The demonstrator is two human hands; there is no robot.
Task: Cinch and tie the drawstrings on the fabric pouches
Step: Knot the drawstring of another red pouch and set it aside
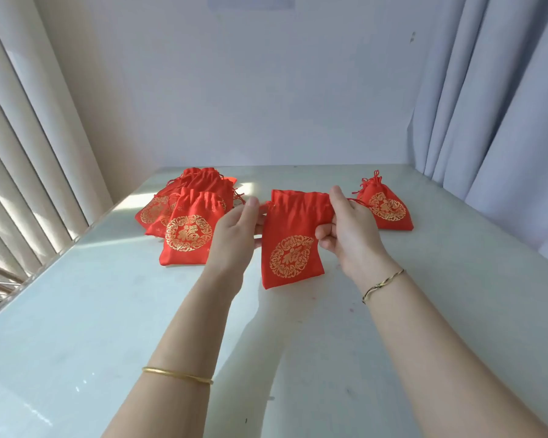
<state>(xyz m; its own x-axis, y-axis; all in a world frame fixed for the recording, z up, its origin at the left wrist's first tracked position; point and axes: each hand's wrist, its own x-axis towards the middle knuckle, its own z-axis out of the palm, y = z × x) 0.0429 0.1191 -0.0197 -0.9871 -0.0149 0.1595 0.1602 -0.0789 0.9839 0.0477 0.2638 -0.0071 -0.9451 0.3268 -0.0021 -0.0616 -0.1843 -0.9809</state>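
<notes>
Red pouch (293, 238) held up above the table (424, 311), gold emblem facing the camera, mouth partly gathered. Left hand (238, 229) pinches the drawstring at the pouch's left top corner; right hand (345, 229) is closed on the right top corner, cord trailing past it.

Judgement: cinching stage. Best pulled outward evenly on both cords, level, so the gathers close uniformly before knotting.

Count: one pouch in hand; one cinched pouch (385, 208) lying right, already tied; an overlapping pile (187, 222) at left, at least three, exact number unclear. One bangle (178, 374) on the left wrist, one bracelet (382, 284) on the right.
</notes>
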